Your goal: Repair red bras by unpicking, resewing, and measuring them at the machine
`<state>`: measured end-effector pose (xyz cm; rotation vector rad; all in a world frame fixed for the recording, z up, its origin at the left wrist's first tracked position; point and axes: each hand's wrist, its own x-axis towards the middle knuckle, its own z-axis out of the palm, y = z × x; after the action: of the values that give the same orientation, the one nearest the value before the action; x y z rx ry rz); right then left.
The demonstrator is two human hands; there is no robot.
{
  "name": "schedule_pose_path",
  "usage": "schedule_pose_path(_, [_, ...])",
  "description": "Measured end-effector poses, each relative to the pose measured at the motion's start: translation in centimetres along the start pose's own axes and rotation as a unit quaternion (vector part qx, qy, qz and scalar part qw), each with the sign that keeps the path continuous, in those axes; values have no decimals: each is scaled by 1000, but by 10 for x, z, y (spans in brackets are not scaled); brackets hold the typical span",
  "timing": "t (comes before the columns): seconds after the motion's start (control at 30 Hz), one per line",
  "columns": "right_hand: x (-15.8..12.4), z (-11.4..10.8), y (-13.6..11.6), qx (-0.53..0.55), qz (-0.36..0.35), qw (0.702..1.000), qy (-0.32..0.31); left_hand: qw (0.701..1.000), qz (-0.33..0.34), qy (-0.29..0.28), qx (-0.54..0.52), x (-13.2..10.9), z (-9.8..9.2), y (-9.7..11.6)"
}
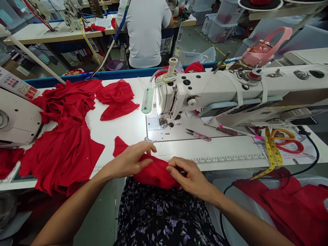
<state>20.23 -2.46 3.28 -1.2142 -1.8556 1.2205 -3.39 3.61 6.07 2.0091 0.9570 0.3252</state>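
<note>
At the far left, the white end of one sewing machine shows. Beside it, one large heap of red fabric spreads over the white table and hangs past its front edge; the pieces overlap too much to count. One smaller red pile lies just to its right.

The person's left hand rests over one red fabric piece, fingers bent; whether it grips the cloth, one cannot tell. That piece lies at the table's front edge, reaching over the lap. Beyond the table, one co-worker in a white shirt sits facing away. The right hand pinches the piece's right side between thumb and fingers.

Behind the hands stands a second, fuller-seen sewing machine, with one pair of pink-handled thread snips on its bed. Farther right are two scissor-handle loops, one orange and one red, beside one yellow tape measure draped over the edge. Below, more red cloth fills part of one clear bin.
</note>
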Motion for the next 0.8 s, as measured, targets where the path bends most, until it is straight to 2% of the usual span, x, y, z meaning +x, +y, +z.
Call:
schedule_pose_path(0.17, [-5, -13, -7, -136, -68, 988, 1, 994, 50, 96, 6, -2, 28, -6])
schedule_pose_path(0.3, [-9, -16, -8, -197, -89, 976, 12, 977, 68, 192, 59, -2, 57, -8])
schedule_pose_path(0.4, [-11, -16, -4, -219, -103, 970, 38, 969, 77, 228, 51, -6, 71, -7])
schedule_pose_path(0.63, [-13, -10, 4, -269, -192, 939, 93, 962, 58, 268, 8, -7, 85, 4])
schedule_pose_path(0.7, [-14, -10, 4, -275, -209, 933, 97, 958, 71, 278, 13, -5, 87, 6])
schedule_pose_path(0.8, [-16, -13, 4, -292, -232, 923, 99, 939, 105, 326, 38, -4, 91, 4])
